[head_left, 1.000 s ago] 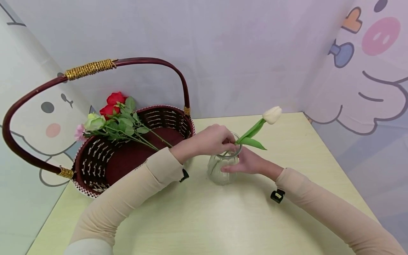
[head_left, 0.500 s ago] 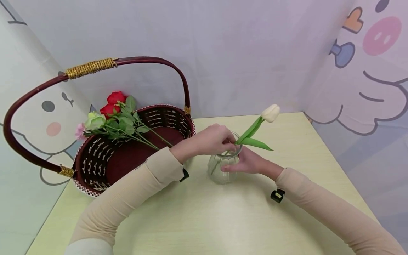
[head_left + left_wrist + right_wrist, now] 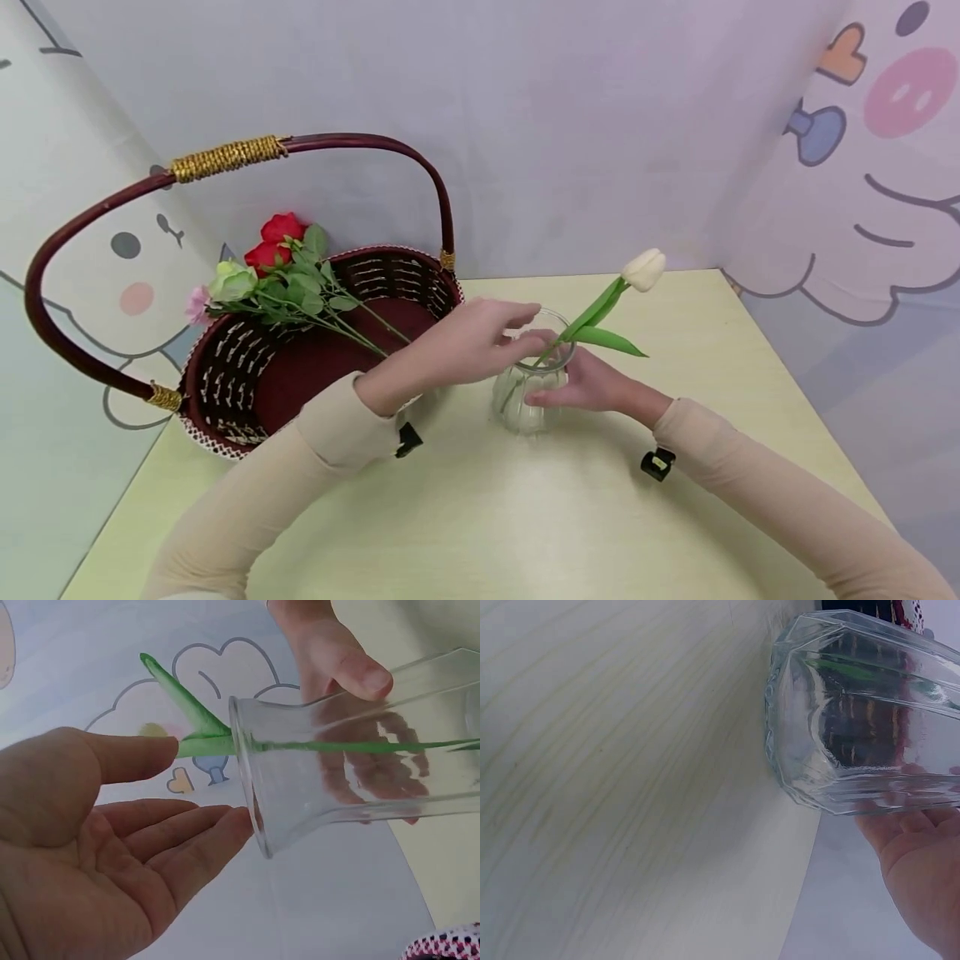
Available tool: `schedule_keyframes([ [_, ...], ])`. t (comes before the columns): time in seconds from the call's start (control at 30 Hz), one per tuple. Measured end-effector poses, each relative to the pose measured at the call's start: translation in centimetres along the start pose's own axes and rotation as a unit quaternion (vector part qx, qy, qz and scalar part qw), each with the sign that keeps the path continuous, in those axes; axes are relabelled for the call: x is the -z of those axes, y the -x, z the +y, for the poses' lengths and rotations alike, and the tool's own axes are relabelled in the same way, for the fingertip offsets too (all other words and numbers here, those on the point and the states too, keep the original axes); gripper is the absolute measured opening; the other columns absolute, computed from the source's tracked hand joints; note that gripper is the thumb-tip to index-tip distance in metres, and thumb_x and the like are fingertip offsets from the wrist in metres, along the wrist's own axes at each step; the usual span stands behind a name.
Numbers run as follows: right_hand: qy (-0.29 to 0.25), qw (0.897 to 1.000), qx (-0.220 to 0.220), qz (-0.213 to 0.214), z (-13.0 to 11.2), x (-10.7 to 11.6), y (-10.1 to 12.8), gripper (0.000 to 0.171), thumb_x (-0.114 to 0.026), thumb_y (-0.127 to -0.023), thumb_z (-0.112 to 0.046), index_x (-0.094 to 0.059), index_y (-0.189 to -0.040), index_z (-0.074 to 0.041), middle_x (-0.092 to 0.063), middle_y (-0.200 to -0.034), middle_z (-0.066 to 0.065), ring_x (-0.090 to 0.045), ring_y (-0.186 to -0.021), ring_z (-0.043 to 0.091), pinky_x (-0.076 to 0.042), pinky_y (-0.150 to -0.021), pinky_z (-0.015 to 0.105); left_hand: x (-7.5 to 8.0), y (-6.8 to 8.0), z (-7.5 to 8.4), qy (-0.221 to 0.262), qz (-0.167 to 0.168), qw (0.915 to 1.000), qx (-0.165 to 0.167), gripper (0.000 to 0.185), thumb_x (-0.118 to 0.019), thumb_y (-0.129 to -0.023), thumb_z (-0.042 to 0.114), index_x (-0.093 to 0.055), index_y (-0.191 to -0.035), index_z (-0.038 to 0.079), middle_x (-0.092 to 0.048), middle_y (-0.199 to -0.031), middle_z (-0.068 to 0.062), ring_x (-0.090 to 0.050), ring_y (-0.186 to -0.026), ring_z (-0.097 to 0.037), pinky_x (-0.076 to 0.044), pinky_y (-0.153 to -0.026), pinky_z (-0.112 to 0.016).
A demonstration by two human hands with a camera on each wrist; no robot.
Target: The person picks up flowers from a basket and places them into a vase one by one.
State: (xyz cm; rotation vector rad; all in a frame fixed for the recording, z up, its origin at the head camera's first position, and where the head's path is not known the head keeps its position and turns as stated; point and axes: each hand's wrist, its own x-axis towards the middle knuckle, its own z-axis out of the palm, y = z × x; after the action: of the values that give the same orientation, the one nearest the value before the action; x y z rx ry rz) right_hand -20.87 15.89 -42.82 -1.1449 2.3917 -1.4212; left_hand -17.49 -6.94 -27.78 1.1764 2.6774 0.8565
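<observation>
A clear ribbed glass vase (image 3: pixel 527 393) stands on the pale table (image 3: pixel 525 517). A white tulip (image 3: pixel 643 269) leans out of it to the right, its green stem (image 3: pixel 337 745) passing through the vase's mouth. My left hand (image 3: pixel 534 327) hovers at the rim with fingers straight and palm (image 3: pixel 97 855) open, holding nothing. My right hand (image 3: pixel 573 385) grips the vase from the right side, thumb (image 3: pixel 358 673) on the glass (image 3: pixel 870 712) and palm (image 3: pixel 922 877) against it.
A dark red wicker basket (image 3: pixel 225 392) with a tall gold-wrapped handle (image 3: pixel 225 156) stands at the left. Red roses (image 3: pixel 276 237), a pale green rose (image 3: pixel 232 282) and a pink bloom (image 3: pixel 197 304) lie across it. Cartoon-printed walls close in behind and on both sides.
My left hand has let go of the tulip stem and spread its fingers, its arm drawing back a little to the left. The tulip stays leaning in the vase; my right hand keeps its hold.
</observation>
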Motion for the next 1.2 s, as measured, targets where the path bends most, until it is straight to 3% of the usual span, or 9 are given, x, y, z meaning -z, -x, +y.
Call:
schedule_keyframes([
  [0.07, -0.004, 1.0, 0.001, 0.004, 0.1, 0.0, -0.1, 0.074, -0.087, -0.082, -0.009, -0.048, -0.145, -0.006, -0.059, -0.139, 0.013, -0.054, -0.131, 0.034, -0.044, -0.108, 0.055, 0.3, 1.1, -0.7, 0.013, 0.019, 0.9997, 0.013, 0.028, -0.059, -0.105, 0.027, -0.07, -0.118, 0.005, -0.074, -0.098, -0.005, -0.072, -0.084, -0.012, -0.057, -0.074, -0.022],
  [0.17, -0.013, 1.0, -0.002, 0.008, 0.2, -0.1, -0.1, 0.079, -0.086, -0.08, -0.003, -0.043, -0.145, 0.003, -0.056, -0.139, 0.025, -0.054, -0.129, 0.043, -0.044, -0.107, 0.06, 0.7, 2.7, -2.2, 0.038, 0.055, 0.997, 0.04, 0.043, -0.065, -0.102, 0.024, -0.061, -0.141, 0.006, -0.065, -0.134, -0.009, -0.07, -0.109, -0.018, -0.06, -0.088, -0.031],
  [0.37, -0.007, 1.0, -0.014, 0.011, 0.3, -0.1, 0.1, 0.082, -0.089, -0.08, -0.011, -0.042, -0.147, -0.003, -0.059, -0.138, 0.019, -0.055, -0.13, 0.033, -0.044, -0.108, 0.055, 1.3, 5.6, -5.8, 0.091, 0.1, 0.9857, 0.101, 0.044, -0.067, -0.101, 0.021, -0.06, -0.14, 0.001, -0.066, -0.132, -0.012, -0.067, -0.113, -0.019, -0.058, -0.093, -0.035],
  [0.47, -0.01, 1.0, -0.01, 0.011, 0.3, -0.1, 0.2, 0.081, -0.089, -0.081, -0.017, -0.043, -0.147, -0.008, -0.06, -0.138, 0.016, -0.055, -0.13, 0.031, -0.044, -0.108, 0.056, 2.1, 6.7, -7.7, 0.154, 0.107, 0.9711, 0.147, 0.048, -0.064, -0.103, 0.022, -0.053, -0.144, 0.0, -0.062, -0.137, -0.015, -0.063, -0.121, -0.025, -0.054, -0.1, -0.04],
  [0.63, -0.013, 1.0, -0.009, 0.008, 0.3, -0.1, 0.1, 0.081, -0.089, -0.081, -0.018, -0.043, -0.147, -0.004, -0.059, -0.139, 0.017, -0.054, -0.131, 0.031, -0.043, -0.108, 0.056, 3.8, 7.9, -11.5, 0.296, 0.136, 0.9162, 0.233, 0.061, -0.059, -0.105, 0.026, -0.036, -0.154, -0.002, -0.048, -0.15, -0.02, -0.051, -0.134, -0.033, -0.043, -0.112, -0.043],
  [0.87, -0.023, 1.0, -0.012, 0.003, 0.0, -0.2, 0.1, 0.077, -0.087, -0.082, -0.016, -0.045, -0.146, -0.007, -0.052, -0.145, 0.015, -0.054, -0.131, 0.032, -0.046, -0.107, 0.052, 6.1, 8.6, -16.1, 0.5, 0.177, 0.7961, 0.291, 0.063, -0.049, -0.109, 0.024, -0.021, -0.159, -0.002, -0.027, -0.163, -0.022, -0.03, -0.149, -0.034, -0.033, -0.119, -0.039],
  [0.93, -0.025, 1.0, -0.011, 0.003, 0.0, -0.2, 0.0, 0.077, -0.087, -0.083, -0.016, -0.045, -0.146, -0.008, -0.053, -0.145, 0.015, -0.055, -0.131, 0.032, -0.047, -0.107, 0.052, 6.5, 8.7, -16.8, 0.527, 0.184, 0.7728, 0.303, 0.061, -0.046, -0.11, 0.022, -0.019, -0.16, 0.0, -0.021, -0.165, -0.022, -0.026, -0.15, -0.033, -0.031, -0.12, -0.038],
  [1.03, -0.022, 1.0, -0.012, 0.004, 0.1, -0.2, 0.1, 0.078, -0.087, -0.083, -0.016, -0.043, -0.147, -0.007, -0.056, -0.141, 0.017, -0.055, -0.131, 0.032, -0.046, -0.107, 0.053, 6.7, 8.8, -17.5, 0.543, 0.186, 0.7536, 0.32, 0.059, -0.042, -0.111, 0.02, -0.017, -0.161, 0.003, -0.013, -0.167, -0.02, -0.02, -0.153, -0.031, -0.028, -0.121, -0.037],
  [1.2, -0.013, 1.0, -0.015, 0.004, 0.2, -0.1, 0.1, 0.081, -0.088, -0.082, -0.018, -0.042, -0.148, -0.007, -0.058, -0.139, 0.018, -0.054, -0.131, 0.03, -0.044, -0.108, 0.054, 6.4, 8.7, -18.6, 0.544, 0.185, 0.744, 0.341, 0.063, -0.043, -0.11, 0.02, -0.009, -0.162, 0.006, -0.003, -0.168, -0.018, -0.013, -0.154, -0.029, -0.028, -0.121, -0.035],
])
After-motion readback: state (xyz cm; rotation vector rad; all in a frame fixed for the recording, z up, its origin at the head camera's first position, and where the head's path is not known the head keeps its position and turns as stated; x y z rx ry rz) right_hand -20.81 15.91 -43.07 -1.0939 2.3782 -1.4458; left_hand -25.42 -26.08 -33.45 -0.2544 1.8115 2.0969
